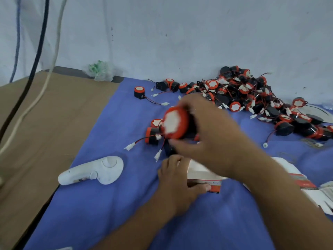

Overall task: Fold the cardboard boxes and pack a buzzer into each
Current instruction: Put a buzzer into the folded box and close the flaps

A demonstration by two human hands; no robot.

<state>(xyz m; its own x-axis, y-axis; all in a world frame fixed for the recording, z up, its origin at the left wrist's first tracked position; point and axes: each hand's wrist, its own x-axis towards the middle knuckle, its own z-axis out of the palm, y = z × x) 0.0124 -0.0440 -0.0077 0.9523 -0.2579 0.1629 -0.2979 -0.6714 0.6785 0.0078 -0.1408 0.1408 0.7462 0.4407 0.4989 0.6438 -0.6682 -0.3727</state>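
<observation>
My right hand (207,130) grips a buzzer (173,123) with an orange rim and white face, lifted above the blue cloth, its face turned toward me. Below it, my left hand (177,181) holds a small white cardboard box (201,174) with a red-striped panel, thumb pressed on its front edge. My right forearm hides much of the box. A big pile of black-and-orange buzzers (252,94) with red wires and white plugs lies along the wall at the right. A few loose buzzers (152,134) sit just left of my right hand.
A white handheld controller (95,171) lies on the blue cloth (111,204) at the left. Brown cardboard sheet (45,123) covers the table's left side, crossed by black and white cables. Flat box blanks (310,188) lie at the right edge. A crumpled plastic bag (100,71) sits by the wall.
</observation>
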